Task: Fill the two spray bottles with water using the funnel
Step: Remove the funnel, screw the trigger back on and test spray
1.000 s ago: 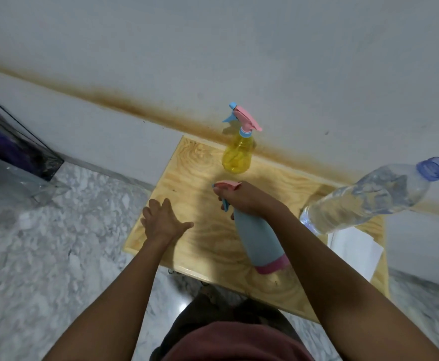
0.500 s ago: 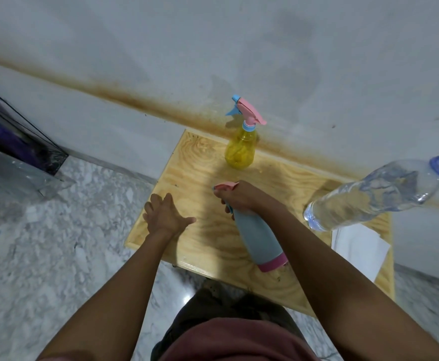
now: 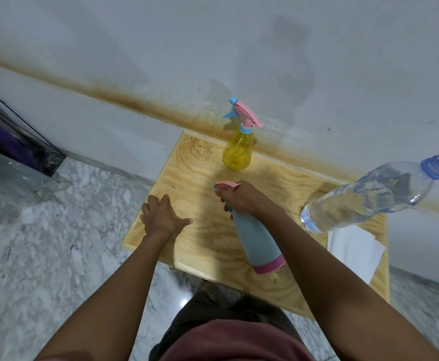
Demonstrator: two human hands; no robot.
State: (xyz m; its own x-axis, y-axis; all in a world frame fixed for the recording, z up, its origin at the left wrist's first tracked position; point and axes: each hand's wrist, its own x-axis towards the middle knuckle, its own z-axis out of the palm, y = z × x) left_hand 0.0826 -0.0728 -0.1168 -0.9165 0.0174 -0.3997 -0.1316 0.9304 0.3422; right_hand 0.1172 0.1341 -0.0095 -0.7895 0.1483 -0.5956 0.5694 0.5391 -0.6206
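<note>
Right hand (image 3: 241, 198) is wrapped over the top of the blue bottle (image 3: 257, 241), fingers curled round its neck below the pink head (image 3: 226, 185). Left hand (image 3: 161, 217) lies palm down on the table (image 3: 195, 162), left of the blue bottle, well apart from it. Its fingers are loosely spread and hold nothing.

Blue bottle stands on its pink base near the table's front edge. Long axis runs from the base, close to the body, up and away to the head under the right hand. Whether it leans can't be told.

Likely step: getting the head off so the neck is open for filling. Right hand already has it. Left is the free one, so it would have to come right to steady the body.

Yellow bottle (image 3: 237, 152) stands behind the blue bottle, at the wall, head on, untouched. Water bottle (image 3: 369, 196) is right of the blue bottle, capped, nearer the right arm. Paper (image 3: 353, 251) lies right of the blue bottle, by the water bottle's foot.

Count: 2 spray bottles, 1 water bottle, 1 paper, 0 funnels in view. Nothing poured yet, judging by both heads on.
</note>
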